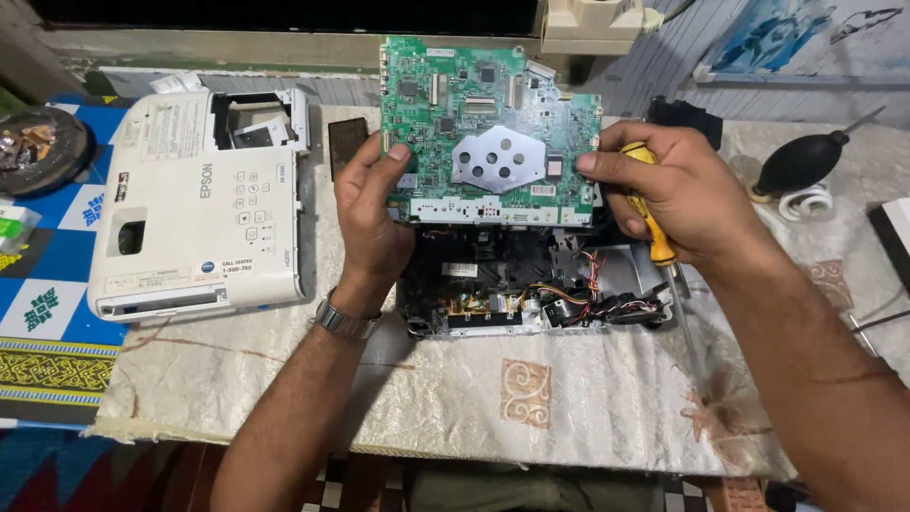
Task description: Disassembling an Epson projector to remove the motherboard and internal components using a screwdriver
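Partly hidden behind the left hand (372, 204): lower left corner of a green circuit board (488, 123). Held up at upper centre of the frame, tilted toward the camera, long axis running left to right, silver perforated plate (500, 157) at its middle. Left thumb pressed on the board's left edge, fingers out of sight behind. Right hand (675, 194) pinching the board's right edge with the thumb, remaining fingers wrapped around a yellow-handled screwdriver (654, 218); shaft pointing down and slightly right, tip hard to make out against the cloth. Below the board, an opened projector chassis (531, 284), black inside, holding coloured wires and small parts, upper portion covered by the board. At left, a white projector top cover (194, 213) lying flat. At right, a black rubber air blower (804, 161). Cut off at the left edge, a dark round dish (38, 147) with contents too small to tell. Underneath everything, a pale patterned cloth (531, 398).
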